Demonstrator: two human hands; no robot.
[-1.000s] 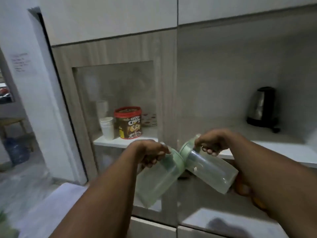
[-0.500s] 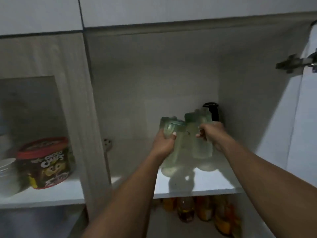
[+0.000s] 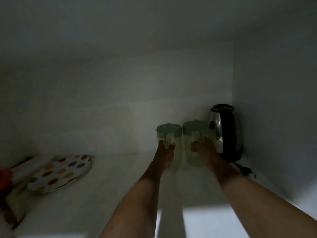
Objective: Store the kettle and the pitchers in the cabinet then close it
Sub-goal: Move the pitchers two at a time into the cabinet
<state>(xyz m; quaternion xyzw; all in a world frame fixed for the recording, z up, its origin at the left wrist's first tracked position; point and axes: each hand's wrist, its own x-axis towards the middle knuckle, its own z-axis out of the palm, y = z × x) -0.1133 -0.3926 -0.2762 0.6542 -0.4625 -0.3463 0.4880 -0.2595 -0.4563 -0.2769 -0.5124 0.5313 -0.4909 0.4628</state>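
Observation:
Two pale green translucent pitchers stand upright side by side deep inside the dim cabinet. My left hand (image 3: 166, 148) grips the handle of the left pitcher (image 3: 169, 133). My right hand (image 3: 203, 147) is closed around the handle of the right pitcher (image 3: 194, 130). Just right of them, in the back right corner, stands the steel kettle (image 3: 223, 129) with its black handle and base. Both pitchers appear to rest on the white shelf (image 3: 109, 186).
A plate with coloured dots (image 3: 61, 172) lies on the shelf at the left, beside a red-topped object (image 3: 5, 177) at the left edge. The kettle's black cord and plug (image 3: 244, 170) trail on the shelf near the right cabinet wall (image 3: 274, 117).
My view has moved closer into the cabinet. Both hands have carried the pitchers further back, from above the shelf's front to a spot beside the kettle.

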